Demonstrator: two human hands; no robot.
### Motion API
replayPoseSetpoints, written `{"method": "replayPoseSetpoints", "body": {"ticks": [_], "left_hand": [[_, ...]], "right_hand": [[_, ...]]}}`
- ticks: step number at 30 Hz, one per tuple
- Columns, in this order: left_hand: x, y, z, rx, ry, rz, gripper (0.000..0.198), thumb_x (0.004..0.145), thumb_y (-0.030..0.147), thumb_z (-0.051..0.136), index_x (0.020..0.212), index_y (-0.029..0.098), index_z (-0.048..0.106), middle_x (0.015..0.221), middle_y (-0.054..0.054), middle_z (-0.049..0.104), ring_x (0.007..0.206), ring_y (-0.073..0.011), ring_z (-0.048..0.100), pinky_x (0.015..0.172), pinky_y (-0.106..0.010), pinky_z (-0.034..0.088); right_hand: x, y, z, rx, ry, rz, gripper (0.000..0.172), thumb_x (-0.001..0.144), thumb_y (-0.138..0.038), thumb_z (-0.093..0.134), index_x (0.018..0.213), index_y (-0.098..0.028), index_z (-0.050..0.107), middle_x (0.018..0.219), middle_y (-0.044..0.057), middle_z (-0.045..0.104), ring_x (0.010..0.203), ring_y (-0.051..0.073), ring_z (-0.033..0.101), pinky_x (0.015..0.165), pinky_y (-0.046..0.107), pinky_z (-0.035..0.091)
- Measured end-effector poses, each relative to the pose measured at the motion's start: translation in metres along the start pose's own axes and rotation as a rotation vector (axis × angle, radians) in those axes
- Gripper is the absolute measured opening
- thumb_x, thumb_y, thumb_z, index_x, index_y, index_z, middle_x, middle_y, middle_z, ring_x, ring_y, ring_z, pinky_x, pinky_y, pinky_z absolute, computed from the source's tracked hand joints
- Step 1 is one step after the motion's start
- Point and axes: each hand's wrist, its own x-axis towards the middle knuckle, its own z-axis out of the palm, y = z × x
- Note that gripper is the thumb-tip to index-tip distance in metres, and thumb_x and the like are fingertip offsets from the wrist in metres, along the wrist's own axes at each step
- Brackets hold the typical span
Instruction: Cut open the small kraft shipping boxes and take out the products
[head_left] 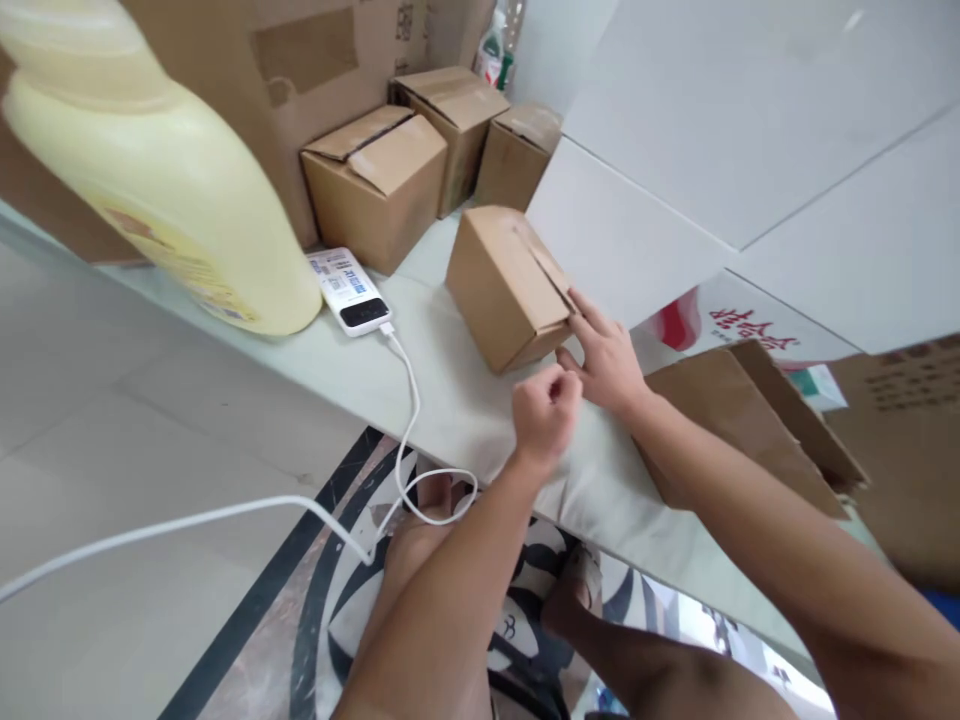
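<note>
A small brown cardboard box sits on the pale cloth-covered surface, its top flaps closed along a seam that gapes slightly near the right end. My right hand touches that near right end, fingers stretched out against the edge and thumb held apart. Just in front of the box, my left hand is curled into a fist, close to the right thumb. Nothing shows in the fist, which has a dark hollow between its fingers.
Several closed cardboard boxes stand behind. At left are a large yellow bottle and a white power bank with a white cable hanging off the edge. An open carton and white panels lie right.
</note>
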Motion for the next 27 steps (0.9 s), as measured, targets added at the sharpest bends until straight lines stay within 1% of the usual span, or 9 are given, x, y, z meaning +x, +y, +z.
{"method": "replayPoseSetpoints", "body": {"ticks": [4,8,9,11,14,17,19,22,27], "left_hand": [[-0.004,-0.002,0.01,0.036,-0.05,0.043,0.041,0.091,0.037,0.046,0.057,0.022,0.028,0.055,0.004,0.029,0.056,-0.0115,0.032,0.059,-0.03,0.024],[-0.008,-0.007,0.031,0.137,-0.145,0.071,0.041,0.088,0.038,0.045,0.057,0.022,0.026,0.055,0.005,0.024,0.056,-0.011,0.03,0.058,-0.029,0.022],[-0.009,-0.009,0.037,0.157,-0.162,0.07,0.04,0.087,0.038,0.045,0.056,0.022,0.025,0.055,0.005,0.024,0.056,-0.0109,0.029,0.058,-0.03,0.022],[-0.012,-0.013,0.05,0.184,-0.197,0.071,0.04,0.085,0.039,0.046,0.055,0.022,0.025,0.054,0.005,0.023,0.055,-0.0109,0.028,0.058,-0.03,0.02],[-0.018,-0.02,0.073,0.214,-0.256,0.066,0.04,0.083,0.04,0.046,0.054,0.022,0.025,0.053,0.005,0.023,0.054,-0.0109,0.028,0.057,-0.03,0.019],[-0.025,-0.025,0.095,0.238,-0.316,0.058,0.04,0.082,0.042,0.046,0.055,0.022,0.025,0.053,0.004,0.024,0.054,-0.0109,0.027,0.057,-0.03,0.02],[-0.029,-0.028,0.109,0.25,-0.348,0.052,0.04,0.082,0.043,0.046,0.055,0.023,0.025,0.054,0.004,0.024,0.054,-0.0109,0.027,0.057,-0.03,0.02],[-0.032,-0.031,0.123,0.256,-0.376,0.039,0.04,0.082,0.043,0.046,0.054,0.023,0.025,0.053,0.004,0.024,0.054,-0.0111,0.027,0.056,-0.03,0.021],[-0.032,-0.035,0.135,0.244,-0.401,0.0,0.04,0.082,0.043,0.046,0.054,0.023,0.025,0.053,0.004,0.024,0.054,-0.011,0.026,0.056,-0.03,0.021]], "right_hand": [[-0.093,0.0,-0.056,0.162,0.183,0.029,0.038,0.091,-0.029,0.055,0.126,-0.033,0.069,0.154,0.007,0.055,0.147,0.035,0.049,0.117,0.063,0.044],[-0.194,0.02,-0.116,-0.04,0.638,0.223,0.043,0.092,-0.028,0.063,0.132,-0.044,0.064,0.131,0.006,0.066,0.132,0.037,0.059,0.114,0.064,0.044],[-0.217,0.031,-0.124,-0.119,0.657,0.275,0.042,0.092,-0.031,0.064,0.132,-0.04,0.064,0.125,0.008,0.068,0.128,0.038,0.061,0.11,0.064,0.046],[-0.251,0.057,-0.131,-0.23,0.502,0.336,0.041,0.092,-0.043,0.065,0.13,-0.03,0.064,0.12,0.012,0.07,0.123,0.04,0.063,0.103,0.062,0.048],[-0.272,0.089,-0.126,-0.273,0.246,0.392,0.049,0.089,-0.06,0.065,0.12,-0.022,0.064,0.11,0.014,0.072,0.111,0.037,0.065,0.096,0.055,0.048],[-0.265,0.101,-0.122,-0.173,0.164,0.5,0.04,0.088,-0.06,0.066,0.101,-0.022,0.064,0.089,0.007,0.07,0.079,0.024,0.063,0.074,0.038,0.048],[-0.257,0.102,-0.124,-0.037,0.135,0.555,0.038,0.089,-0.058,0.064,0.078,-0.023,0.055,0.07,0.002,0.061,0.06,0.017,0.052,0.059,0.031,0.038],[-0.26,0.104,-0.136,0.056,0.255,0.597,0.049,0.089,-0.055,0.062,0.062,-0.024,0.036,0.056,-0.003,0.043,0.051,0.013,0.04,0.053,0.028,0.03],[-0.305,0.14,-0.172,-0.191,0.556,0.859,0.045,0.079,-0.047,0.069,0.058,-0.025,0.035,0.057,-0.002,0.041,0.057,0.014,0.04,0.058,0.03,0.03]]}}
